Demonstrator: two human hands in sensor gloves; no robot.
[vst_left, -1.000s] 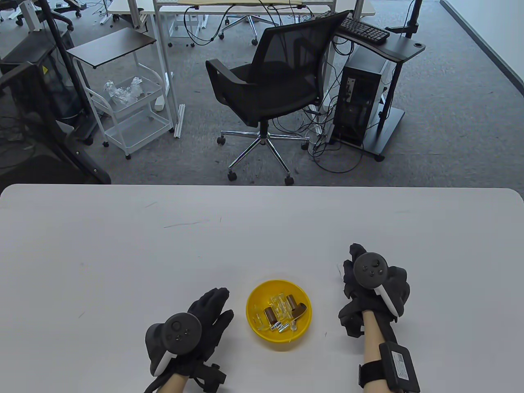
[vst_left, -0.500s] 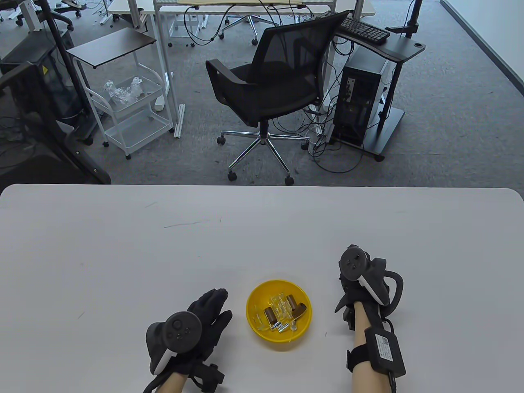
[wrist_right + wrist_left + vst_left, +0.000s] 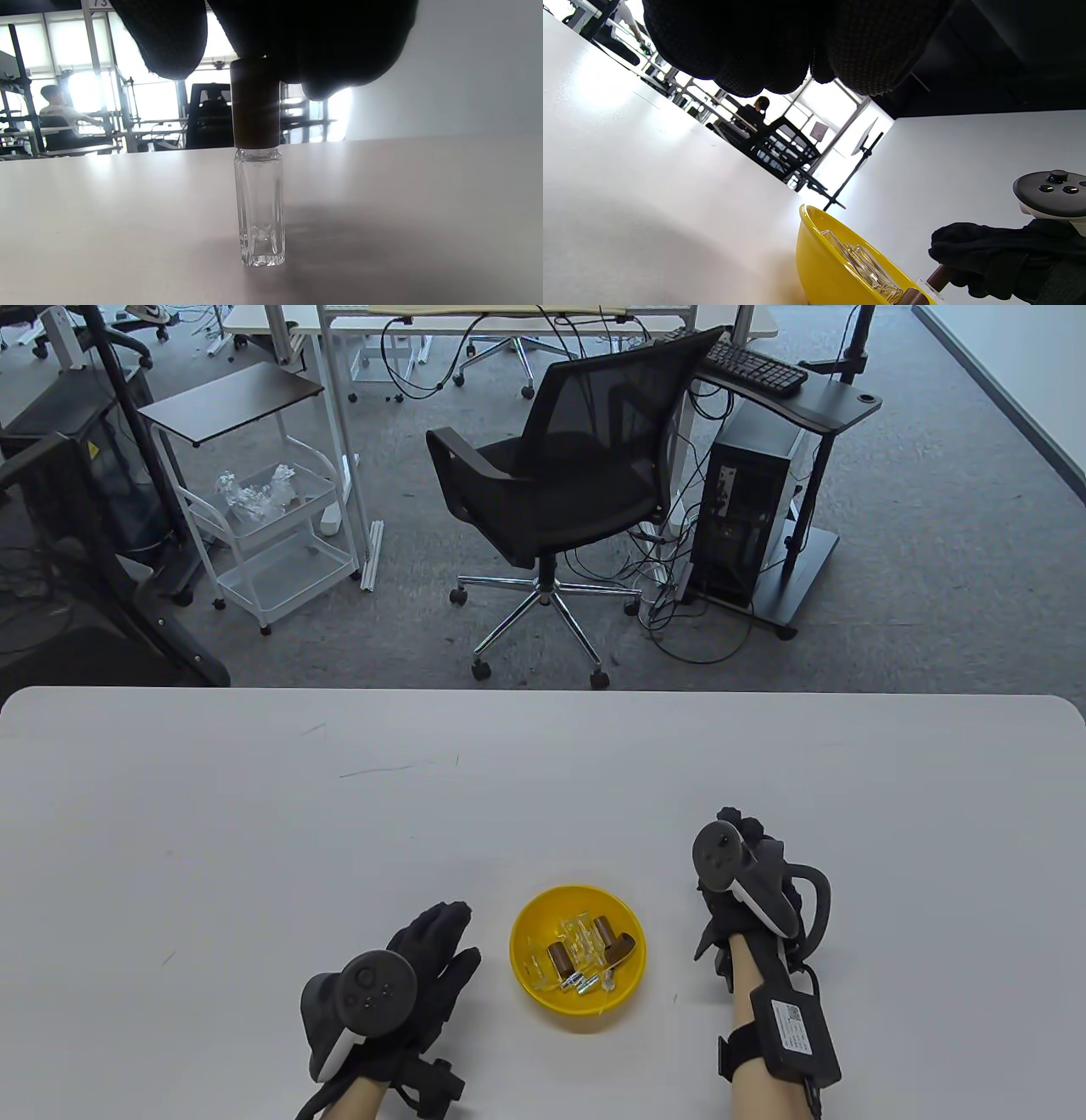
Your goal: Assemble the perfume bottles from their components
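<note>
A yellow bowl (image 3: 523,918) near the table's front edge holds clear glass bottles (image 3: 584,940), brown caps (image 3: 558,959) and small silver sprayers (image 3: 584,983). It also shows in the left wrist view (image 3: 821,271). My left hand (image 3: 437,954) rests flat on the table just left of the bowl, holding nothing. My right hand (image 3: 740,857) is right of the bowl and hides what it holds in the table view. In the right wrist view its fingers (image 3: 339,46) grip the brown cap (image 3: 256,103) of a clear perfume bottle (image 3: 259,207) standing upright on the table.
The white table (image 3: 254,831) stretches wide to the left and behind the bowl. A black office chair (image 3: 560,475) and a computer cart (image 3: 755,500) stand on the floor beyond the far edge.
My right hand has rolled at the wrist, tipping its tracker to the left, and shifted slightly left. My left hand and the bowl have not moved.
</note>
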